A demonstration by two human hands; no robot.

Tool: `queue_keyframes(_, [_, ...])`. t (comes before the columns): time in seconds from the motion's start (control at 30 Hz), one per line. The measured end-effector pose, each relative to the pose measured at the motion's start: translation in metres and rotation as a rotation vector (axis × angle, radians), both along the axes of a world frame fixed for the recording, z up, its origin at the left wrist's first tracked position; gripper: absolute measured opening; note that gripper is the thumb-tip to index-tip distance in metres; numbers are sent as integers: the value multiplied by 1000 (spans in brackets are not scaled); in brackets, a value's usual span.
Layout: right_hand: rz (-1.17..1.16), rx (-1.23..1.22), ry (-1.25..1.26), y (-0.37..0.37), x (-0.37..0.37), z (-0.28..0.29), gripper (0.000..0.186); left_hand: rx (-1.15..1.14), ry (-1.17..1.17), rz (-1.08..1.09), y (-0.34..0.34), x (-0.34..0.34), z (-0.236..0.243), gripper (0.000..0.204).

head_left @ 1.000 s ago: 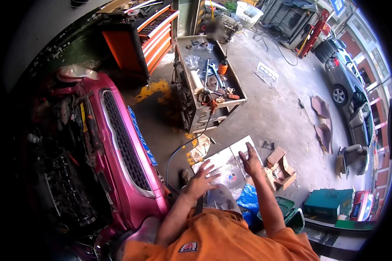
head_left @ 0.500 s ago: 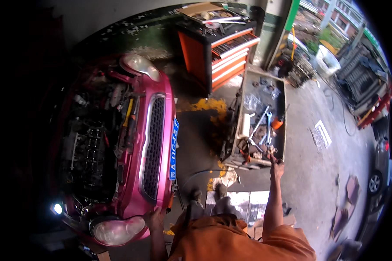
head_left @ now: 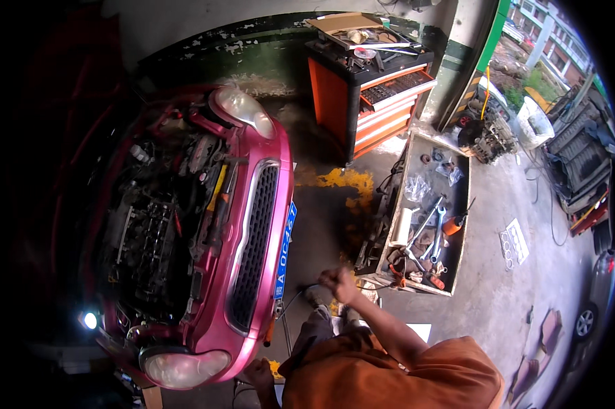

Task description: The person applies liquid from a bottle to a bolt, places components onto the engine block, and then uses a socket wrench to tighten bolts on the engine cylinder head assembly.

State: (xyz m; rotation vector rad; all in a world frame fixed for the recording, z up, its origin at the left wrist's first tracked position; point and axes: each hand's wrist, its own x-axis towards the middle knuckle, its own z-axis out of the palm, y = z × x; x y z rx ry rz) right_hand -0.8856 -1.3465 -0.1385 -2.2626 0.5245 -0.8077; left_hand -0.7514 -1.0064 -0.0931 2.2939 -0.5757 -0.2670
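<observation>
"your hands?"
"apart: my right hand curled near the tool cart, my left hand beside the pink car. i can't tell if either grips anything."
"the tool cart?"
"right of the pink car."

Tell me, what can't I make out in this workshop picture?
All in the head view:
Right hand: anything held, hidden by blur and its curled pose.
Left hand: whether it grips anything, lost in shadow.
Pink car: its rear, lost in darkness.
Grey car: cut off by the dark rim.
</observation>
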Motion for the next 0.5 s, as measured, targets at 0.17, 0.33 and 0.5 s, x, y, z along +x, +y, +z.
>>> queue_keyframes(0.17, [120,543,207,24,45,42,25,-151,118,-162,-94,64,3,56])
queue_keyframes(0.33, [-155,570,448,-53,58,91,39,-45,297,-232,-204,108,64,51])
queue_keyframes(0.5, [-416,452,321,-150,71,124,70,46,239,-61,-237,124,10,53])
